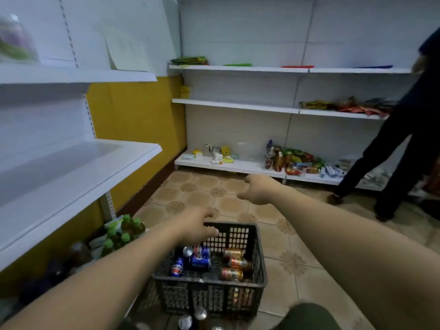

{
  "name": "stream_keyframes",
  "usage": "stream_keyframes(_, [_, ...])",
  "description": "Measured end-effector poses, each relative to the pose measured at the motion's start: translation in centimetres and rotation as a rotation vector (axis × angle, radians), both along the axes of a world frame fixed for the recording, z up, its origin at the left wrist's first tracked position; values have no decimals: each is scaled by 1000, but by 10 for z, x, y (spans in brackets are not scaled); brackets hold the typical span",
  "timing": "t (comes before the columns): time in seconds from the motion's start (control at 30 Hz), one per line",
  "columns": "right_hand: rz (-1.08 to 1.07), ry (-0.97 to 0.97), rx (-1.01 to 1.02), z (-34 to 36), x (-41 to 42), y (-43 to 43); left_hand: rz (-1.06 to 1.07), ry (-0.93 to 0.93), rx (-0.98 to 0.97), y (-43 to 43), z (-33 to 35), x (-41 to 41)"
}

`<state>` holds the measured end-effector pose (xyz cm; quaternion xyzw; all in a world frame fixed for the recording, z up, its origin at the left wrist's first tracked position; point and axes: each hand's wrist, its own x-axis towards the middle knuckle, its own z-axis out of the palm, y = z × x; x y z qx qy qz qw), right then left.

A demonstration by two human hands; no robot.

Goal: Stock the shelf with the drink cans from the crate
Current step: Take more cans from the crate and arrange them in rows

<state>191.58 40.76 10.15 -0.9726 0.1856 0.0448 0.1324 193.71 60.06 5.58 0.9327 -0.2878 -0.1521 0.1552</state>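
**Shelf** [71, 167], far left: white board, bare where visible, set well above the crate. It is the likely place for the stock.

**Green-capped bottles** [123, 228]: a cluster low under the shelf, just left of the crate. Risk: a can lifted from crate to shelf passes over them, and a low or hurried swing could knock them down.

**Left hand** [195, 228]: over the crate's far left rim, fingers bent downward. Grip: cannot tell whether it clasps the rim or only hangs above it. No can is in it. Risk: a pull on that one corner could tilt the crate and send the cans sliding.

**Crate** [209, 296]: black, perforated, on the tiled floor [226, 203].

**Blue cans** [200, 258]: left half of the crate, most lying on their sides.

**Orange cans** [235, 263]: right half, on their sides. Risk: round, smooth bodies taken from above may slip out of the grip. A drop on tile could dent or burst one, and a can laid sideways on the shelf would roll off.

**Loose cans** [200, 314]: upright at the near wall of the crate, close to the knee, easily kicked over.

**Right hand** [258, 190]: out over the floor beyond the crate. Grip loosely curled, holding nothing.

**Other person** [392, 151]: standing at the far shelves, well apart. A rolling can could reach their feet.
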Motion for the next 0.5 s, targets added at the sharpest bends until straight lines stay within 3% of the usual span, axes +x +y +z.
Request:
stream_keyframes(0.23, [-132,101,67,-75,19,-45,-91,217,42,-36,-76,35])
stream_keyframes(0.5, [-31,324,216,-201,102,-75,-29,432,104,-49,-194,109])
